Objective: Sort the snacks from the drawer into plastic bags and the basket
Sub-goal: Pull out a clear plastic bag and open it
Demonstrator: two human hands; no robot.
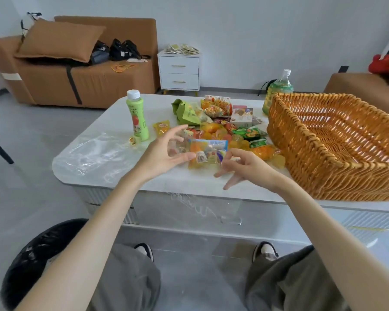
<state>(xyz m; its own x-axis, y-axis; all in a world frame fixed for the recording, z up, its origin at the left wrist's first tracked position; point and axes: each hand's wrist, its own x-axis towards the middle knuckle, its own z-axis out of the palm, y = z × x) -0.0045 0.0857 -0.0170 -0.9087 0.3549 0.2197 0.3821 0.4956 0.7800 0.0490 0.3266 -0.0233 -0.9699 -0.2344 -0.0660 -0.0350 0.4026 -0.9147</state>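
Snacks (225,131) heaped mid-table, between green bottle (137,115) and wicker basket (332,144); basket looked empty. Sorting judged barely begun. Left hand (164,153) spread wide, apparently holding up clear plastic bag (177,144); right hand (245,167) loosely curled, thumb and forefinger nearly meeting, contents impossible to tell. More clear plastic (92,153) lay flat at table's left corner. Next probably called for opening bag mouth, then dropping packets in. Near table (189,185) edge close under hands; free room only on plastic side.

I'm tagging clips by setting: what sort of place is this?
Most likely a home living room: a brown fabric sofa with a cushion, a small white two-drawer bedside cabinet against the wall, and a low white table holding snacks.
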